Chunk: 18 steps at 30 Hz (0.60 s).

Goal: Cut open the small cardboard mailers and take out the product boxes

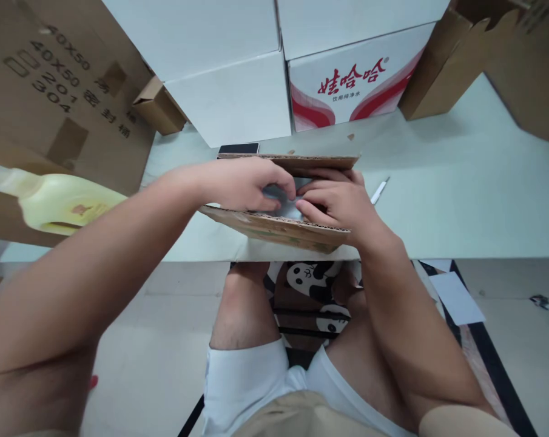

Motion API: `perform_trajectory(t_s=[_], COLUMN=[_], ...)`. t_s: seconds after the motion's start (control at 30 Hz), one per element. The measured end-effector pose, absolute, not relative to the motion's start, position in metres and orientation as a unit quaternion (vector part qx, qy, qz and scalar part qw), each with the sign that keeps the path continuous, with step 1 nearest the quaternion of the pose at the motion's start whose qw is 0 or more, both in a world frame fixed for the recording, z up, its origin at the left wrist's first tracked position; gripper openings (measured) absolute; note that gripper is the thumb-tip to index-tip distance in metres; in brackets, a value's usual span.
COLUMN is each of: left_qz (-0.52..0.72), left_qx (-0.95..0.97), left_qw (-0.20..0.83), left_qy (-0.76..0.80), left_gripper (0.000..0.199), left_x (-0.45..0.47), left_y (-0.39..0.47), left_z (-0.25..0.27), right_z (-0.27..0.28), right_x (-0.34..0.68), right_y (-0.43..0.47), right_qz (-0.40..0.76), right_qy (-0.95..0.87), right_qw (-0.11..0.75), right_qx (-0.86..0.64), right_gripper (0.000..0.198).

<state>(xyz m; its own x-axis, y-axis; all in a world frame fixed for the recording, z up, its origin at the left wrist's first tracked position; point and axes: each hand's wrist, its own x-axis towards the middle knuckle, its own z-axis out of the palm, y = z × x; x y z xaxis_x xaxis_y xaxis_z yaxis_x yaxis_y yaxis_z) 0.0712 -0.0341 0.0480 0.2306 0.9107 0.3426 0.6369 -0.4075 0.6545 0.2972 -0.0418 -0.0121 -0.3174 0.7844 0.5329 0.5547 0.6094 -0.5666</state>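
A small cardboard box point(287, 235) stands near the table's front edge, its long flaps raised at the front and back. Both hands reach in between these flaps. My left hand point(251, 184) comes in from the left, its fingers curled around part of a greyish-white, smooth item point(289, 207) inside. From the right, my right hand point(336, 197) bends its fingers and thumb down onto the same item. The hands and flaps cover most of the item, so its kind cannot be made out.
A phone point(239, 149) lies behind the box and a white pen-like tool point(380, 190) to its right. White cartons point(356, 85) stack at the back of the table point(460, 200). Left are a yellow bottle point(69, 200) and a large brown carton point(65, 79); a tall open box point(442, 73) stands right.
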Motion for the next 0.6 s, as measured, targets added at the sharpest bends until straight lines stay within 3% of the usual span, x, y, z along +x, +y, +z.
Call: perform_trajectory(t_s=[0.07,0.17,0.23,0.4,0.5,0.6], left_qz=[0.297,0.088,-0.008,-0.030,-0.081,-0.051], left_qx=[0.794,0.883,0.915,0.880,0.812,0.769], left_qw=[0.198,0.222,0.206,0.168,0.162,0.189], left_qy=[0.492,0.403,0.347,0.443,0.554,0.609], left_gripper=[0.017,0.008,0.014,0.038,0.042,0.041], left_x=[0.074,0.074,0.068,0.040,0.035,0.043], left_y=[-0.021,0.003,0.016,0.025,0.033,0.048], left_z=[0.054,0.066,0.074,0.086,0.086,0.078], right_z=[-0.011,-0.009,-0.010,-0.014,-0.016,-0.016], right_x=[0.301,0.307,0.310,0.315,0.317,0.318], right_y=[-0.043,-0.048,-0.052,-0.056,-0.055,-0.055], right_qz=[0.131,0.102,0.082,0.080,0.073,0.060], right_qy=[-0.787,-0.745,-0.700,-0.651,-0.635,-0.631], right_qw=[0.441,0.508,0.558,0.636,0.650,0.649], right_qx=[-0.410,-0.420,-0.439,-0.406,-0.411,-0.421], right_gripper=[0.032,0.033,0.039,0.035,0.033,0.036])
